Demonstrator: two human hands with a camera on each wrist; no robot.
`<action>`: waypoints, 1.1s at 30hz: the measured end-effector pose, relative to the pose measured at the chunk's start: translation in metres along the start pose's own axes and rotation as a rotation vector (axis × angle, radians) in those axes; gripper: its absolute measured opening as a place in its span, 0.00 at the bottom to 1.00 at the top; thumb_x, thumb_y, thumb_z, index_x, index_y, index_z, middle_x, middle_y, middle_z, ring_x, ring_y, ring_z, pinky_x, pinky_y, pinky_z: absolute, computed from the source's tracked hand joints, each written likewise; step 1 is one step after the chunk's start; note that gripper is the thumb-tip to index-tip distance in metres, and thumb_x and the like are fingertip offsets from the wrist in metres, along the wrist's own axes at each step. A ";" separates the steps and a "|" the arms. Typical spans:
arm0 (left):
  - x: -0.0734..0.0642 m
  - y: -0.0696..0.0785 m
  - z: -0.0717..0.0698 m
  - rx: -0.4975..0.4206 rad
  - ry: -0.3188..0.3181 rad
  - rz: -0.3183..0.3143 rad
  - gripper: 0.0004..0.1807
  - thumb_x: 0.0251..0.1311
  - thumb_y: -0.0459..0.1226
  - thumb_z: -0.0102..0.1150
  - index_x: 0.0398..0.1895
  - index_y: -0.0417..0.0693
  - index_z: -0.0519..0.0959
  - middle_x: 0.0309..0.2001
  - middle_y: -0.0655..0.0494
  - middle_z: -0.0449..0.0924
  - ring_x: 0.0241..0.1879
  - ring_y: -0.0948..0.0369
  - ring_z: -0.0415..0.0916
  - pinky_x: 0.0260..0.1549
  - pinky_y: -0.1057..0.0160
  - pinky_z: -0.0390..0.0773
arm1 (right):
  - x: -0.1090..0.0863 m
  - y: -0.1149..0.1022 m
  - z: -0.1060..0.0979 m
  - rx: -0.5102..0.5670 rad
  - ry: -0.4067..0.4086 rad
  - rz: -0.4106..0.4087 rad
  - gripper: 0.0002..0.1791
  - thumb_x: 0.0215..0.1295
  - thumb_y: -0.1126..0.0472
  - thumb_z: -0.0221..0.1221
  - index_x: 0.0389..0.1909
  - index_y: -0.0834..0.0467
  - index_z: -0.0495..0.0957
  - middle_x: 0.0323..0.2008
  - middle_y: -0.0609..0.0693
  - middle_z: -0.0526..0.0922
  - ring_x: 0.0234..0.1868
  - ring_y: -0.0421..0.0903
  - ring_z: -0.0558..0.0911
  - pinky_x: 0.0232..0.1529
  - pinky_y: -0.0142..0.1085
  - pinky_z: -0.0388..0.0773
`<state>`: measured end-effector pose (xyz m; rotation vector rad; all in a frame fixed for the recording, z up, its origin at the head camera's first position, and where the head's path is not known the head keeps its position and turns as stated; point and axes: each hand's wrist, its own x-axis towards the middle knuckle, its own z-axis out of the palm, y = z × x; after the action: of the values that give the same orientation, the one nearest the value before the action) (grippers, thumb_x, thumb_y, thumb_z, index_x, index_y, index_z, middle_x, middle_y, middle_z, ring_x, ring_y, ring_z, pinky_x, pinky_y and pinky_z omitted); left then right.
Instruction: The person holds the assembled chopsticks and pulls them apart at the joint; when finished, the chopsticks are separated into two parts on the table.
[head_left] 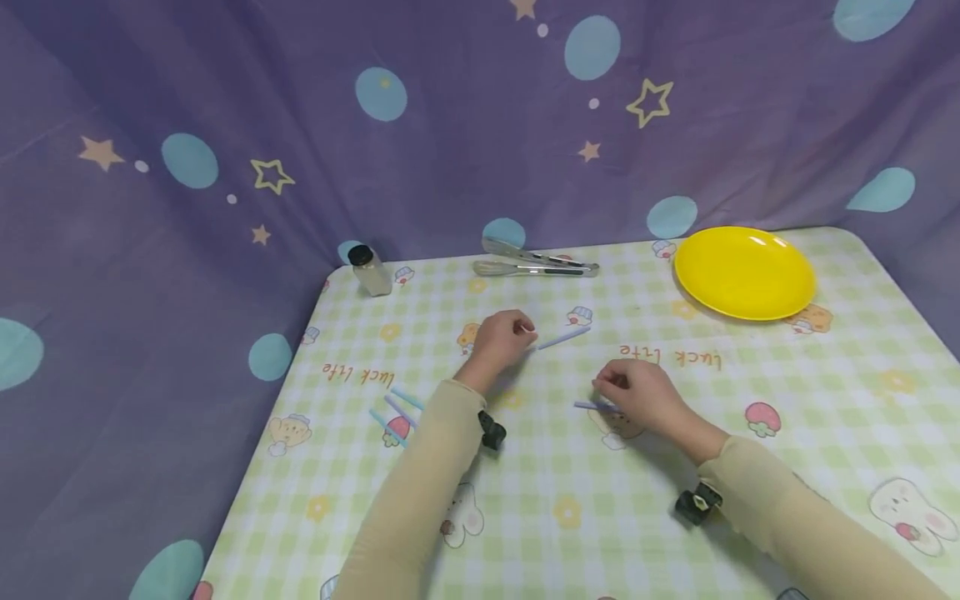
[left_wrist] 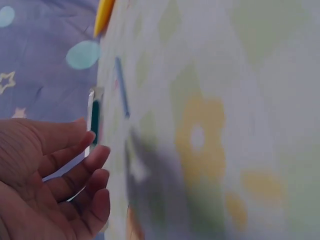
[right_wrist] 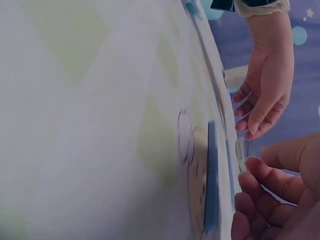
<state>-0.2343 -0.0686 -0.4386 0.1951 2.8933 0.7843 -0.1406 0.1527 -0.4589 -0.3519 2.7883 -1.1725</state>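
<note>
My left hand point(head_left: 506, 337) hovers over the middle of the table with its fingers loosely bent and nothing between them. Just past its fingertips lies a thin lilac straw-like stick point(head_left: 564, 337), which shows blue in the left wrist view point(left_wrist: 122, 90). To the right, my other hand point(head_left: 643, 393) is held above a second lilac stick point(head_left: 592, 406), hiding part of it. In the right wrist view this stick point(right_wrist: 212, 175) lies on the cloth, below the relaxed, empty fingers. Thumb and forefinger are close together on both hands.
By my left forearm lie several similar sticks point(head_left: 400, 410), light blue and lilac. Metal tongs point(head_left: 570, 272) rest at the back, with a black-lidded jar point(head_left: 372, 275) to their left. A yellow plate point(head_left: 742, 275) sits back right. A purple curtain point(head_left: 465, 167) hangs behind the table.
</note>
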 end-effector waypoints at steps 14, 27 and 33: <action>-0.049 -0.068 -0.047 -0.079 -0.061 0.128 0.07 0.64 0.36 0.62 0.44 0.46 0.84 0.41 0.56 0.83 0.40 0.58 0.77 0.44 0.57 0.76 | 0.012 -0.044 0.035 0.131 -0.102 -0.168 0.03 0.64 0.62 0.63 0.33 0.57 0.84 0.30 0.42 0.83 0.31 0.38 0.78 0.36 0.37 0.76; -0.086 -0.126 -0.078 -0.036 -0.134 0.181 0.08 0.62 0.33 0.63 0.43 0.49 0.86 0.45 0.54 0.82 0.49 0.53 0.77 0.53 0.51 0.73 | 0.017 -0.072 0.074 0.208 -0.275 -0.297 0.10 0.64 0.60 0.64 0.42 0.61 0.85 0.35 0.46 0.86 0.31 0.35 0.78 0.36 0.32 0.76; -0.101 -0.142 -0.087 0.093 -0.134 0.155 0.12 0.56 0.31 0.68 0.43 0.50 0.85 0.48 0.52 0.79 0.53 0.49 0.74 0.56 0.48 0.70 | 0.021 -0.086 0.091 0.256 -0.330 -0.311 0.13 0.62 0.61 0.65 0.45 0.63 0.83 0.37 0.50 0.85 0.34 0.37 0.79 0.39 0.32 0.77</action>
<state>-0.1618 -0.2490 -0.4263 0.4690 2.8141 0.6330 -0.1300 0.0264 -0.4614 -0.8865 2.3240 -1.3666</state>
